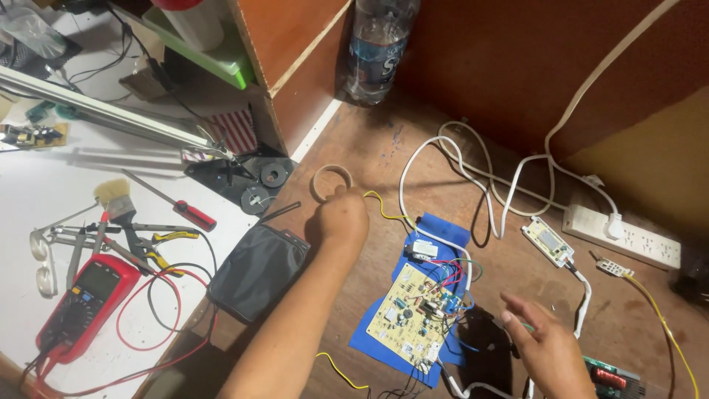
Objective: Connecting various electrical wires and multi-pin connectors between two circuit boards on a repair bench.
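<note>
The left hand [341, 218] reaches across the brown bench to a tape ring [331, 182] near the wooden cabinet. Its fingers curl at the ring's near edge, touching it; whether they actually pinch it I cannot tell, since the back of the hand hides the fingertips. A yellow wire [384, 208] runs from just beside that hand toward the circuit board [415, 312], which lies on a blue mat [377, 343] between the 2 hands. The right hand [543, 343] hovers low at the board's right side, fingers loosely spread, holding nothing.

To do this reach well, I judge the left hand should lift the ring straight up, clear of the yellow wire, so the wire does not drag the board. The right hand is best kept steady beside the board, off the red and blue leads. A black pouch [256, 270] lies near the left forearm, a multimeter [83, 304] well apart on the white table.
</note>
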